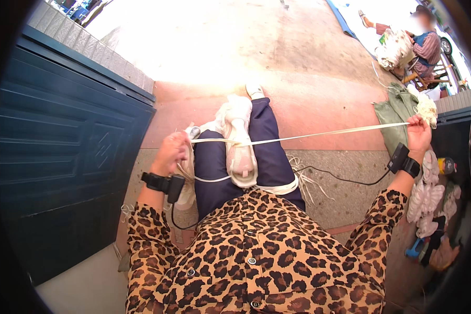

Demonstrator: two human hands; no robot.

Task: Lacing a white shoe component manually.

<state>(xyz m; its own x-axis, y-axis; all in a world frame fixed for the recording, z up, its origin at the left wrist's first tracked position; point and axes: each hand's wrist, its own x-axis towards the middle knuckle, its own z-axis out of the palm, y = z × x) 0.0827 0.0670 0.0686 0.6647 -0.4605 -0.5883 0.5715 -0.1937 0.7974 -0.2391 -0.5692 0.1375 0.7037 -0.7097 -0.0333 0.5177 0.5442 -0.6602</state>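
Observation:
A pink and white shoe (240,163) rests upside-down-looking or sole-up, I cannot tell which, between my thighs, with pale material bunched at its far end. A long cream shoelace (319,136) runs across it, stretched nearly straight between my hands. My left hand (171,152), beside my left knee, has its fingers closed on one side of the lace. Out to the far right, my right hand (418,137) pinches the other side. Another pale shoe (187,180) lies beside my left leg, partly hidden by my left hand.
Loose laces (285,187) lie over my right thigh. A dark blue door (78,152) stands at the left. Green sacks (395,118) and several pale shoes (423,196) are at the right. Another person (428,47) sits farther off, near a white bundle (395,49).

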